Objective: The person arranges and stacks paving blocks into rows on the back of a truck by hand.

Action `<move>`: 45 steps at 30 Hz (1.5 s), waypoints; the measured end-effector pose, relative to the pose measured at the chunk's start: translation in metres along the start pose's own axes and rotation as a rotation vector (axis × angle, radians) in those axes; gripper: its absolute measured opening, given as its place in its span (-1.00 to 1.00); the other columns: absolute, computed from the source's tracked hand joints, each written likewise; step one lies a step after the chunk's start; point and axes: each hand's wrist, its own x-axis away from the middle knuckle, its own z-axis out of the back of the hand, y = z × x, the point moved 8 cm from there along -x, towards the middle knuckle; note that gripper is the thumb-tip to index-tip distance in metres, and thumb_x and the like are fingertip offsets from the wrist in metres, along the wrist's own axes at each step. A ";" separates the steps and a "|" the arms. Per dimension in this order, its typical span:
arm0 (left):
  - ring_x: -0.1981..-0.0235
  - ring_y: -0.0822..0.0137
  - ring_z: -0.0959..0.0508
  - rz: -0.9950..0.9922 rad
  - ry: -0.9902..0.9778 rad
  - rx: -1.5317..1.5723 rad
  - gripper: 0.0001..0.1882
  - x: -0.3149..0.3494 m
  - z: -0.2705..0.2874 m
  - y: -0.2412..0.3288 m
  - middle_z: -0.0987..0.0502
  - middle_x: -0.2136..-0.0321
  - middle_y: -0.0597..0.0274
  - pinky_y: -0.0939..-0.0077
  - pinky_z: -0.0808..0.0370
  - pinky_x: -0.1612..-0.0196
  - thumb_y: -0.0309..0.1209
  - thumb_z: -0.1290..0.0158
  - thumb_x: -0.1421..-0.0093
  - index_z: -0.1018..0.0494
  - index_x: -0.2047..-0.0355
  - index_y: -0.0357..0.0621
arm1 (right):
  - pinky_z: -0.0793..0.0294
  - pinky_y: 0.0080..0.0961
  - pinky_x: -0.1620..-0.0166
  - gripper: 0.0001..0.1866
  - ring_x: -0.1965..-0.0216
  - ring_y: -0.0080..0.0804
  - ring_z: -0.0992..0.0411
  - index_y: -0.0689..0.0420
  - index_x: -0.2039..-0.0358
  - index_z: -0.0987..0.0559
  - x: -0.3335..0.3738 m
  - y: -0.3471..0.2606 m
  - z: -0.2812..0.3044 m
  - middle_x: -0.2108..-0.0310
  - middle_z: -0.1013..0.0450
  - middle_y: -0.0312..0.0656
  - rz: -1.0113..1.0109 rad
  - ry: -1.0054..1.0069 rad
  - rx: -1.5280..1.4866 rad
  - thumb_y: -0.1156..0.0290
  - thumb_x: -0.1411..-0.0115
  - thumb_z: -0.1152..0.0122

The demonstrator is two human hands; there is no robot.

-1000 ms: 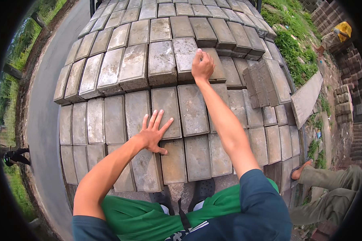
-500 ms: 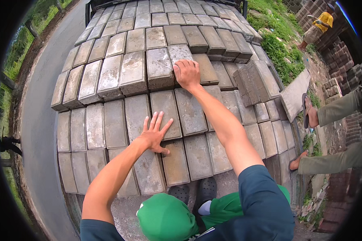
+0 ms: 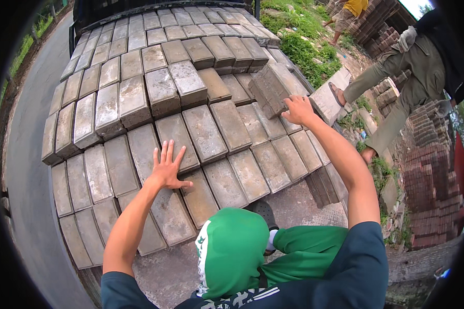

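Observation:
Rows of grey concrete paving blocks (image 3: 121, 159) lie packed in stepped layers in front of me. My left hand (image 3: 166, 170) rests with fingers spread on a block (image 3: 173, 127) in a lower layer, its thumb reaching over the neighbouring one. Farther right, my right hand (image 3: 299, 111) is at the near right end of a few blocks standing on edge (image 3: 269, 92). Its fingers are slightly bent and apart, seemingly touching that end, and nothing shows in its grasp. Left of these blocks, a pale block (image 3: 187, 81) sits at the edge of the raised layer.
The blocks lie on a worn truck bed (image 3: 170, 273), where my green-clad knee (image 3: 234, 247) is. A grey board (image 3: 331, 98) slopes off the right side; a co-worker's sandalled foot (image 3: 337, 94) is on it. Brick stacks (image 3: 430, 190) stand beyond. Road (image 3: 26, 170) runs along the left.
My right hand has left the pale block and moved right to the blocks on edge. My left hand stays flat on its block. The view has swung right, showing more of the co-worker.

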 end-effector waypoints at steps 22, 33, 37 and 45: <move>-0.49 -0.30 0.48 0.120 -0.205 0.008 0.41 0.000 -0.001 -0.007 0.46 -0.47 -0.38 -0.28 0.40 -0.45 0.52 -0.16 0.11 0.26 -0.54 0.09 | -0.17 0.10 -0.31 0.45 -0.35 0.19 -0.16 -0.04 -0.51 0.05 -0.075 0.071 -0.033 -0.30 -0.17 0.27 -0.282 0.014 -0.486 -0.60 0.23 -0.33; -0.46 -0.13 -0.08 0.300 -0.365 -0.186 0.26 -0.024 0.030 0.023 0.11 -0.49 -0.21 -0.10 -0.13 -0.40 0.49 -0.12 0.03 0.13 -0.53 0.24 | -0.13 0.12 -0.30 0.33 -0.36 0.23 -0.13 -0.37 -0.51 0.07 -0.084 0.075 -0.029 -0.35 -0.12 0.24 -0.382 0.013 -0.612 -0.20 0.21 -0.52; -0.47 -0.08 -0.09 0.398 -0.371 -0.264 0.24 -0.028 0.020 0.039 0.05 -0.48 -0.20 -0.07 -0.13 -0.41 0.49 -0.07 -0.02 0.13 -0.52 0.15 | -0.13 0.11 -0.30 0.29 -0.37 0.23 -0.12 -0.41 -0.51 0.03 -0.074 0.073 -0.025 -0.36 -0.11 0.25 -0.368 0.044 -0.631 -0.14 0.21 -0.52; -0.43 -0.23 -0.14 0.435 -0.114 -0.379 0.32 -0.029 0.025 0.059 0.02 -0.47 -0.23 -0.14 -0.21 -0.36 0.41 -0.23 0.05 0.20 -0.53 0.17 | -0.16 0.08 -0.27 0.27 -0.35 0.15 -0.17 -0.34 -0.47 -0.11 -0.014 0.055 -0.008 -0.36 -0.13 0.23 -0.358 -0.046 -0.760 -0.04 0.31 -0.54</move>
